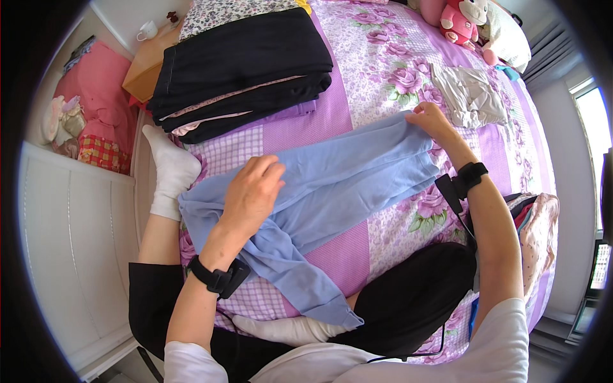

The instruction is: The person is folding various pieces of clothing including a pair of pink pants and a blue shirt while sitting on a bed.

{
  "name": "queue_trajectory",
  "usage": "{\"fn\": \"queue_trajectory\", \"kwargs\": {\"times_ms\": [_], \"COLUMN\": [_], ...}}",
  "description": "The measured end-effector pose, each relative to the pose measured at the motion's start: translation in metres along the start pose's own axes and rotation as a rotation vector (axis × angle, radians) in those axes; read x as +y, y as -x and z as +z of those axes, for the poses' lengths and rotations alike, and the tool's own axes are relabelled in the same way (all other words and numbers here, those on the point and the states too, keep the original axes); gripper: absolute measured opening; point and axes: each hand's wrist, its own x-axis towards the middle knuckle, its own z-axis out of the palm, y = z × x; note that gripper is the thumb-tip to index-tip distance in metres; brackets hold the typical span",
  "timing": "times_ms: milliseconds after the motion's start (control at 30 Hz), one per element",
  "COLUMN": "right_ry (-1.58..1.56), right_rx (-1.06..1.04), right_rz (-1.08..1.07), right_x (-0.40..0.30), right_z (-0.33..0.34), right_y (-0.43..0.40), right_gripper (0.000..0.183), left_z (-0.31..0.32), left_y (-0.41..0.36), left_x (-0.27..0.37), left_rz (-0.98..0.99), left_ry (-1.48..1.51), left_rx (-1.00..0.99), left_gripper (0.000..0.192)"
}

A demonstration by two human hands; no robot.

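Observation:
A light blue garment (330,191) lies spread before me on the bed, doubled lengthwise, with one sleeve or leg trailing down toward my lap. At its far right corner, my right hand (428,119) pinches the fabric edge between thumb and fingers. My left hand (254,191) is over the garment's left part with loosely curled fingers; whether it grips any cloth is hidden. Each wrist wears a black strap with a small device.
Folded dark clothes (249,62) are stacked beyond the garment. A crumpled pale garment (471,95) lies at the far right, past it a pink plush toy (459,21). More folded clothes (536,234) sit by my right arm. A white mug (147,31) stands on a wooden bedside cabinet (148,67).

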Motion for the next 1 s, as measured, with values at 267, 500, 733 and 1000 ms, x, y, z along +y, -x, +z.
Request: {"fn": "queue_trajectory", "kwargs": {"times_ms": [267,500,733,1000], "right_ry": [-0.323,-0.507,-0.896,-0.627], "right_rx": [-0.01,-0.246,-0.349,-0.184], "right_rz": [0.331,0.403,-0.016,-0.18], "right_x": [-0.008,-0.031,-0.027,0.001], "right_z": [-0.002,-0.015,-0.016,-0.006], "right_y": [-0.006,0.016,0.013,-0.009], "right_gripper": [0.048,0.035,0.043,0.049], "left_z": [0.023,0.025,0.026,0.02], "left_y": [0.018,0.018,0.02,0.021], "left_x": [-0.008,-0.005,-0.006,-0.009], "left_rz": [0.24,0.187,0.198,-0.021], "left_ry": [-0.233,-0.164,-0.279,-0.26], "left_rx": [-0.145,-0.182,-0.314,-0.443], "left_gripper": [0.031,0.046,0.051,0.059]}}
